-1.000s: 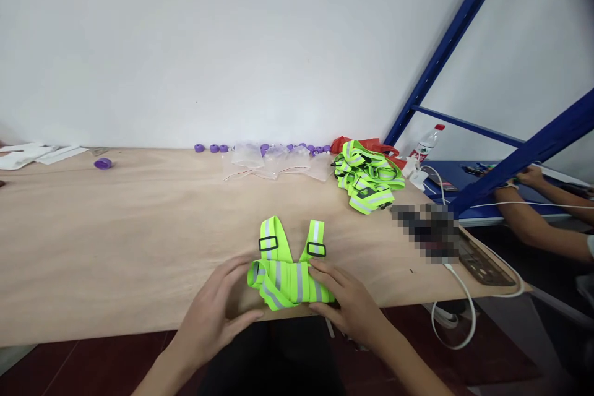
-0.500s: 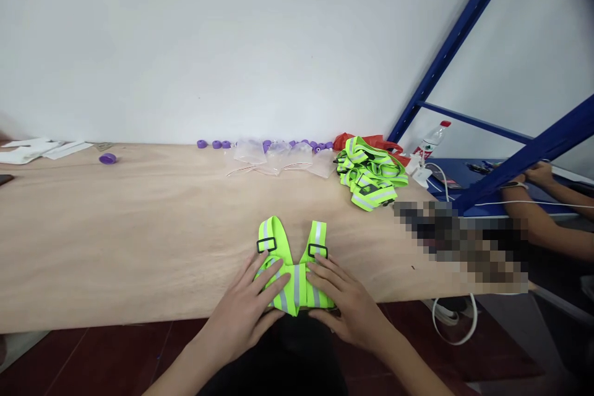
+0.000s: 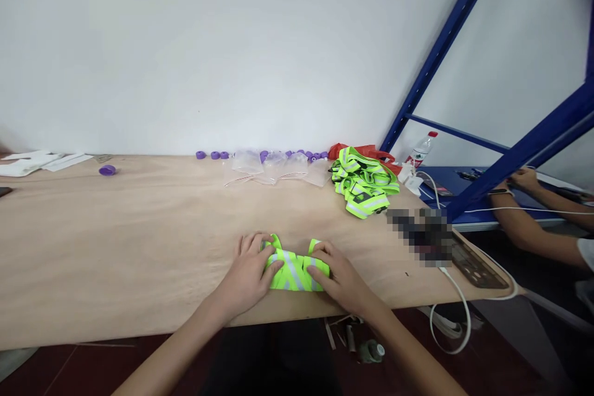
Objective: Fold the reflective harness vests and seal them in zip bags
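A neon yellow-green reflective vest [image 3: 292, 269] with silver stripes lies folded into a short bundle near the table's front edge. On its left end my left hand [image 3: 250, 269] is closed, with the thumb at the front and the fingers curled over the top. My right hand [image 3: 338, 273] grips the other end in the same way. Two short strap ends stick up from the far side, between my hands. The buckles are hidden. Farther back on the right lies a loose heap of similar reflective vests [image 3: 364, 179].
Clear plastic bags [image 3: 278, 167] and several purple caps [image 3: 215, 155] line the wall. White papers [image 3: 34, 163] lie far left. On the right are a red bag [image 3: 371, 152], a bottle [image 3: 420, 151], a cable [image 3: 457, 294], a blue frame [image 3: 427, 59] and another person's arm [image 3: 529, 229].
The vest's strap part has been folded over, making the bundle shorter and covering the buckles. My hands have gone from lying flat on it to gripping its ends, slightly farther from the edge.
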Demonstrator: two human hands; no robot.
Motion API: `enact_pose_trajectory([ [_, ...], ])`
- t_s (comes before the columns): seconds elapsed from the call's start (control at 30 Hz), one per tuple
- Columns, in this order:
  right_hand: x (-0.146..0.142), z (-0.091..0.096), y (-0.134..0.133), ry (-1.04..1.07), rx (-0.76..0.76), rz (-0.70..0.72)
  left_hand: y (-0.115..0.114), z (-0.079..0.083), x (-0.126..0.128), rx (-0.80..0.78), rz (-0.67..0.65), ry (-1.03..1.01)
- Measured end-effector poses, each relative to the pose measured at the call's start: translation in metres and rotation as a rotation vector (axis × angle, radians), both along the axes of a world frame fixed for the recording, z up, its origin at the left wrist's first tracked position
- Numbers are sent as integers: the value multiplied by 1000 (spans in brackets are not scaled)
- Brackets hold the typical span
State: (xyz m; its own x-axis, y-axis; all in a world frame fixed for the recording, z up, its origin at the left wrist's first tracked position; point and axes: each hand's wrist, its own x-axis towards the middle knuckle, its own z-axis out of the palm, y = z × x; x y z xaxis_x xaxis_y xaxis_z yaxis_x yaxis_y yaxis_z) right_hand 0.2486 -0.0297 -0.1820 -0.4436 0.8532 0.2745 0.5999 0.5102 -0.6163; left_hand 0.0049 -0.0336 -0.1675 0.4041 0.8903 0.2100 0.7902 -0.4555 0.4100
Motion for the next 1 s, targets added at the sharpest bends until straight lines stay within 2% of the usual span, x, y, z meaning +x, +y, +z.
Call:
enact_pose_trajectory([
  [0.17,2,-13,24,-205,30,-242,19,-8,11,-137,375,207],
  [0.27,5,-26,29,-267,-48,-385,19,-14,16,-213,413,183],
  [0.33,5,-32,28,-249,-77,-399,16,-17,19,-213,386,111],
  [0.53,-14,-32,14,124,-120,-237,9,-29,34,-123,216,-294],
  [0.63,-22,-29,9,175,-95,-184,6,-36,41,-61,167,-400],
  [0.77,-19,-34,9,60,-16,-133,5,-39,46,22,133,-438],
  [0.93,-10,-32,22,-188,108,119,3,-34,50,25,126,-596],
  [1.0,-8,-27,26,-307,138,160,4,-32,51,-3,139,-681],
])
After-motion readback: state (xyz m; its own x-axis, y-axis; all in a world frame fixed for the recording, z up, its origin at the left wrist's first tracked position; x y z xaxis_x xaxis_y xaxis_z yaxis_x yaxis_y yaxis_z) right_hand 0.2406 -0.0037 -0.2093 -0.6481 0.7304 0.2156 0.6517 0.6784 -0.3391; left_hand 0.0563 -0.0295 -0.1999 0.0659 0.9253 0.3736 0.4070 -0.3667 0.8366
